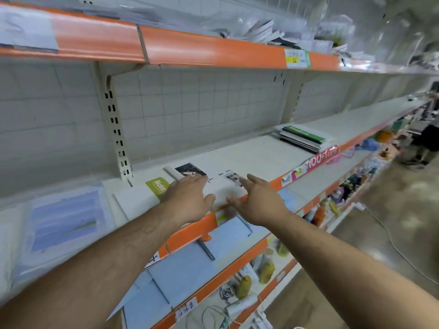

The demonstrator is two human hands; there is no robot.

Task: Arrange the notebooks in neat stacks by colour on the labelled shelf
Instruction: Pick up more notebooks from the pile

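Observation:
A white notebook with black photo prints lies flat on the middle shelf. My left hand lies on its left part with straight fingers. My right hand hovers at its right edge, fingers spread and relaxed. Left of it lies a white notebook with a green label, and further left a pale blue-striped one. A stack of notebooks with a green one on top sits further right on the same shelf.
The shelf below holds light blue notebooks. The top shelf carries loose books under plastic. Lower shelves hold small bottles and goods. A person stands in the aisle at far right.

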